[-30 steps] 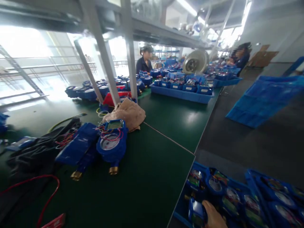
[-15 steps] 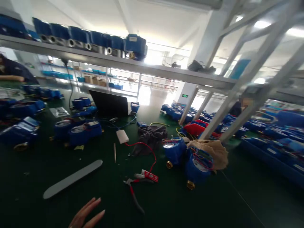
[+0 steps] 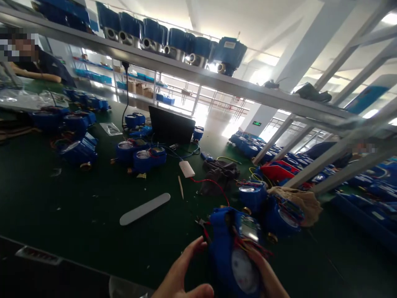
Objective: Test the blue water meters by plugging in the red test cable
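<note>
1. Far left, behind the green bench (image 3: 102, 231): a person (image 3: 52, 68) in dark clothing, forearm on the worktop.
2. Left side of bench: meters in clusters; nearest is a tilted meter (image 3: 79, 153), brass fitting facing the near edge. Clear bag (image 3: 111, 129) lies flat just beyond it, to the right.
3. Left of centre: two paired meters (image 3: 147, 159) side by side, dials up. Grey strip (image 3: 145, 209) lies flat on the near side of them, at an angle.
4. Centre, back: black panel (image 3: 172, 124) standing tilted, looks like a laptop screen. Above it, a shelf (image 3: 217, 82) carries a row of blue units with metal pipe ends.
5. Centre: thin stick (image 3: 180, 187) flat on bench; white box (image 3: 186, 169) near it, red cable (image 3: 217, 185) running off to the right.
6. Left hand (image 3: 186, 273): thumb and fingers spread wide, just beside the held meter's left flank. Can't tell if a fingertip touches.
7. Pliers (image 3: 201, 223): partly hidden by the held meter.
8. Held meter (image 3: 220, 248): low, right of centre, dial toward camera, display beyond the dial, loose wires between. Can't tell if it touches the bench.
9. Right hand (image 3: 269, 273): closed on its right flank, over the wires; fingertips mostly hidden.
10. Right: dark cloth (image 3: 220, 176) behind, then two more meters (image 3: 282, 219) against a beige cloth (image 3: 297, 203); red tray (image 3: 285, 171) farther back, blue tray (image 3: 366, 219) at far right.
</note>
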Demonstrator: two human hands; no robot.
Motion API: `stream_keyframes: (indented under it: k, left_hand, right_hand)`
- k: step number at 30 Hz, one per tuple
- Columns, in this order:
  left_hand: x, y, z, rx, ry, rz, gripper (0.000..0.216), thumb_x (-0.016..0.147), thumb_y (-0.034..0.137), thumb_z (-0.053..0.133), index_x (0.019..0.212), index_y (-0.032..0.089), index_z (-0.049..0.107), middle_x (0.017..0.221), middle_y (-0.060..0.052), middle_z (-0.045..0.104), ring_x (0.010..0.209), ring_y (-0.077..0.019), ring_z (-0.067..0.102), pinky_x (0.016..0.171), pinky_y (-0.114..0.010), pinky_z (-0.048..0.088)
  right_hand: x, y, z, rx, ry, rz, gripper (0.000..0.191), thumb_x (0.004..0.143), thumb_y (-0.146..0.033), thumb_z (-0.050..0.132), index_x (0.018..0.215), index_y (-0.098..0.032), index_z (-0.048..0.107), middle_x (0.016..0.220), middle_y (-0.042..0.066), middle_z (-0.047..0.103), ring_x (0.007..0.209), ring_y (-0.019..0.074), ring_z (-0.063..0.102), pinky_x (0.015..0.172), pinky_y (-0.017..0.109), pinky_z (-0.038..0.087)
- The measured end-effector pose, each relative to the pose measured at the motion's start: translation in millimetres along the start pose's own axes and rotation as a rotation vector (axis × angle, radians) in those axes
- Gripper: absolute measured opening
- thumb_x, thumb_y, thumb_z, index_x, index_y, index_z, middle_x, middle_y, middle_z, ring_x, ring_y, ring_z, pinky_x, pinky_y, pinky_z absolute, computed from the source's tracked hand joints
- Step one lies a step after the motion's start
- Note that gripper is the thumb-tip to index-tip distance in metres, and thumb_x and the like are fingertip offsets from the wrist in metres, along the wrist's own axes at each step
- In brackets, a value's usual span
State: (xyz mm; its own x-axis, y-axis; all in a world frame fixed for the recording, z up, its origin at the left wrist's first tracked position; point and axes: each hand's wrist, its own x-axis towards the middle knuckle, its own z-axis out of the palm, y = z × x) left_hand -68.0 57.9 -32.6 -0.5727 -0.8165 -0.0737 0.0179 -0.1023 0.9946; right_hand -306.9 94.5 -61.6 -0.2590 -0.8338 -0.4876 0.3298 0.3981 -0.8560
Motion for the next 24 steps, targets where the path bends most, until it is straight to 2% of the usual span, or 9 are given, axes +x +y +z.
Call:
stream_keyframes:
  k: [4, 7, 9, 14, 15, 17, 20, 22, 24]
  left_hand:
    - [-6, -9, -25, -0.005, 0.284, -0.138, 0.084, 0.071, 0.059, 0.067, 0.139, 0.017, 0.042, 0.141, -0.015, 0.05, 0.131, -0.0328, 0.044, 0.111, -0.047, 0.035]
    - [-11, -14, -42, -0.068, 0.47, -0.174, 0.074, 0.069, 0.058, 0.068, 0.129, 0.017, 0.052, 0.13, -0.014, 0.06, 0.122, -0.0331, 0.053, 0.107, -0.046, 0.041]
    - [-14, -14, -50, -0.125, 0.512, -0.182, 0.071, 0.069, 0.058, 0.068, 0.125, 0.017, 0.055, 0.127, -0.013, 0.062, 0.118, -0.0327, 0.056, 0.102, -0.044, 0.046]
    - [-17, -15, -57, -0.208, 0.524, -0.245, 0.071, 0.066, 0.057, 0.071, 0.123, 0.017, 0.056, 0.122, -0.013, 0.065, 0.116, -0.0332, 0.057, 0.095, -0.043, 0.051]
    - [-17, -15, -57, -0.189, 0.523, -0.259, 0.072, 0.066, 0.057, 0.071, 0.124, 0.018, 0.056, 0.122, -0.013, 0.064, 0.115, -0.0335, 0.058, 0.095, -0.045, 0.051]
    - [-18, -17, -59, -0.098, 0.528, -0.245, 0.072, 0.067, 0.057, 0.069, 0.126, 0.019, 0.053, 0.126, -0.013, 0.061, 0.117, -0.0342, 0.056, 0.098, -0.048, 0.049]
    - [-17, -16, -66, 0.15, 0.542, -0.101, 0.068, 0.075, 0.05, 0.063, 0.134, 0.023, 0.044, 0.14, -0.013, 0.047, 0.13, -0.0346, 0.043, 0.106, -0.054, 0.04]
    - [-12, -10, -73, 0.353, 0.516, 0.025, 0.064, 0.079, 0.042, 0.061, 0.137, 0.028, 0.039, 0.147, -0.011, 0.036, 0.136, -0.0337, 0.033, 0.109, -0.057, 0.034]
    - [-5, 1, -81, 0.532, 0.45, 0.112, 0.061, 0.081, 0.035, 0.06, 0.137, 0.032, 0.037, 0.149, -0.008, 0.033, 0.139, -0.0319, 0.03, 0.11, -0.058, 0.031]
  right_hand:
    - [1, -12, 91, 0.174, -0.141, 0.143, 0.063, 0.049, -0.055, 0.084, 0.094, -0.013, 0.068, 0.087, 0.011, 0.073, 0.085, 0.0313, 0.069, 0.076, 0.039, 0.056]
    - [5, -10, 127, 0.156, -0.23, 0.203, 0.069, 0.048, -0.056, 0.085, 0.095, -0.009, 0.067, 0.087, 0.013, 0.073, 0.088, 0.0311, 0.068, 0.079, 0.038, 0.055]
    - [7, -4, 130, 0.13, -0.255, 0.227, 0.07, 0.053, -0.053, 0.085, 0.104, -0.009, 0.064, 0.094, 0.013, 0.072, 0.093, 0.0304, 0.067, 0.081, 0.038, 0.054]
    - [10, -1, 104, 0.035, -0.363, 0.244, 0.072, 0.065, -0.049, 0.08, 0.123, -0.014, 0.056, 0.122, 0.015, 0.063, 0.111, 0.0303, 0.06, 0.093, 0.041, 0.049]
    - [12, -6, 100, 0.011, -0.355, 0.192, 0.074, 0.067, -0.053, 0.077, 0.126, -0.015, 0.054, 0.128, 0.015, 0.059, 0.115, 0.0309, 0.057, 0.096, 0.043, 0.047]
    - [17, -22, 93, -0.092, -0.288, -0.041, 0.074, 0.071, -0.055, 0.071, 0.132, -0.019, 0.05, 0.139, 0.015, 0.049, 0.125, 0.0311, 0.048, 0.103, 0.046, 0.041]
    - [28, -50, 90, -0.429, -0.293, -0.458, 0.068, 0.074, -0.037, 0.068, 0.136, -0.022, 0.047, 0.146, 0.01, 0.04, 0.136, 0.0284, 0.032, 0.114, 0.048, 0.025]
    - [35, -65, 93, -0.654, -0.453, -0.507, 0.073, 0.069, -0.022, 0.067, 0.138, -0.021, 0.044, 0.147, 0.01, 0.038, 0.137, 0.0276, 0.03, 0.115, 0.047, 0.022]
    - [41, -73, 100, -0.763, -0.594, -0.456, 0.079, 0.066, -0.016, 0.066, 0.141, -0.018, 0.04, 0.145, 0.012, 0.04, 0.133, 0.0276, 0.036, 0.112, 0.047, 0.029]
